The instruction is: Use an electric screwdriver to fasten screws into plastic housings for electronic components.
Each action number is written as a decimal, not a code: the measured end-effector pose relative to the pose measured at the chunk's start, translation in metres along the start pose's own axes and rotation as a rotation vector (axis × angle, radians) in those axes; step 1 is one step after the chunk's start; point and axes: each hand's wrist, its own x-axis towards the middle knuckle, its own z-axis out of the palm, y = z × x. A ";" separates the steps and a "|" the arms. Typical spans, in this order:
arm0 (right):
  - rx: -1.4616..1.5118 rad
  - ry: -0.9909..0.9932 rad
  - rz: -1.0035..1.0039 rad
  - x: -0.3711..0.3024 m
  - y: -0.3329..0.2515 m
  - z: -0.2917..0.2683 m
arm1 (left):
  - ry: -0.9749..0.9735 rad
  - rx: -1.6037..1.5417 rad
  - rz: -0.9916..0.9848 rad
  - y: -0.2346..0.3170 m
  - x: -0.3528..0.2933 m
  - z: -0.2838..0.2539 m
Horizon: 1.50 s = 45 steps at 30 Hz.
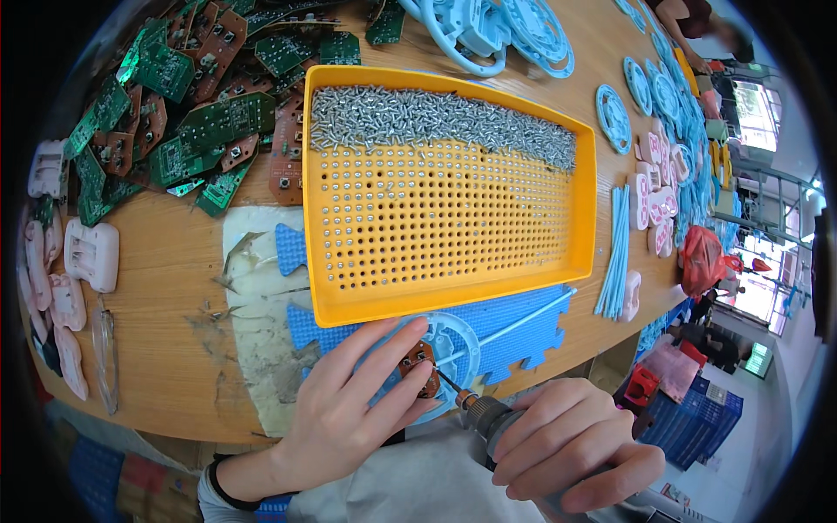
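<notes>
My left hand point(353, 405) presses a small brown circuit board point(420, 359) onto a round light-blue plastic part point(458, 340) that lies on a blue foam mat point(523, 327). My right hand point(567, 444) grips a powered screwdriver point(488, 417). Its thin bit point(447, 381) points up-left and meets the board's lower right edge. Just beyond the part sits a yellow perforated tray point(453, 296) with a heap of small silver screws point(436, 118) along its far side and single screws standing in many holes.
A pile of green and brown circuit boards point(183, 113) covers the table's far left. Pink and white plastic housings point(74, 261) line the left edge. Light-blue round parts point(615, 113) and blue rods point(615, 253) lie to the right. A red bag point(702, 261) hangs at the right edge.
</notes>
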 end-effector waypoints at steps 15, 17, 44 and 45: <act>-0.137 0.331 -0.199 0.017 0.031 0.049 | -0.002 0.023 0.004 -0.001 -0.001 0.003; -0.178 0.708 -0.388 0.021 0.034 0.050 | 0.003 0.025 -0.005 -0.001 -0.002 0.003; -0.269 0.331 -0.284 0.006 0.028 -0.087 | -0.013 0.009 -0.086 0.007 0.000 0.009; -0.274 0.326 -0.292 0.006 0.030 -0.088 | -0.014 0.010 -0.087 0.007 0.000 0.009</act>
